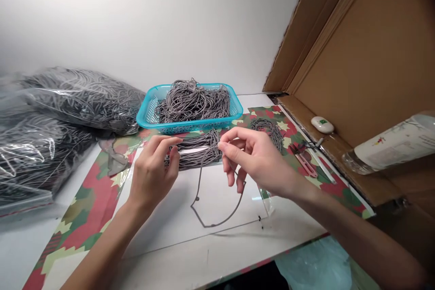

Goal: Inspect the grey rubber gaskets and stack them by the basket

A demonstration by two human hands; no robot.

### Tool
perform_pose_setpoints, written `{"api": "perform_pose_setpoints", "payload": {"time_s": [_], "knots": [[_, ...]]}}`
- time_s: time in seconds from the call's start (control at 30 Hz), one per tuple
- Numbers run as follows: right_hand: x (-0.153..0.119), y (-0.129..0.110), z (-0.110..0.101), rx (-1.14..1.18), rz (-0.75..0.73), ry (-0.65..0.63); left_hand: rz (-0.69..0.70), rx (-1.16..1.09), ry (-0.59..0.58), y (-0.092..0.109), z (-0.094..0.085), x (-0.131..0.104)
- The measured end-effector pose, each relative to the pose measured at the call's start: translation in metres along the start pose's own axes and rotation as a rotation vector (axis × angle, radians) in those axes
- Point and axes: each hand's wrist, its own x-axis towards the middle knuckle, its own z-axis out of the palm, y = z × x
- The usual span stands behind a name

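The right hand (260, 161) pinches a gray cord (204, 225), best kept clear of the bundles (192, 160) beside the left hand (149, 172), its fingers apart.

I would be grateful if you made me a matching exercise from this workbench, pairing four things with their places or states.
Things:
1. Turquoise plastic basket
2. Pink-handled metal cutters
3. White oval object
4. Single thin grey cord loop

Places or states:
A. Hanging from the right hand
B. Lying on the red-and-green patterned sheet
C. Holding a tangled heap of grey cords
D. Resting on the brown cardboard ledge

Right pairs: 1-C, 2-B, 3-D, 4-A
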Motion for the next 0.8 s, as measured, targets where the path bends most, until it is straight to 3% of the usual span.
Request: {"api": "perform_pose_setpoints", "payload": {"time_s": [0.1,0.23,0.33,0.47,0.57,0.8], "knots": [[0.007,0.024,-0.015,-0.219,0.089,0.015,0.031,0.014,-0.028,0.0,0.001,-0.002],[0.01,0.053,-0.043,-0.808,-0.081,0.18,0.059,0.034,-0.048,0.002,-0.001,-0.003],[0.01,0.065,-0.056,-0.809,-0.116,0.25,0.111,0.024,-0.105,0.003,-0.003,-0.001],[0.008,0.076,-0.058,-0.778,-0.117,0.232,0.226,-0.019,-0.249,0.004,-0.007,0.001],[0.004,0.084,-0.057,-0.952,-0.137,0.185,0.257,-0.008,-0.333,0.005,-0.008,-0.001],[-0.005,0.087,-0.062,-1.28,-0.247,0.126,0.26,0.004,-0.392,0.009,-0.008,-0.005]]}}
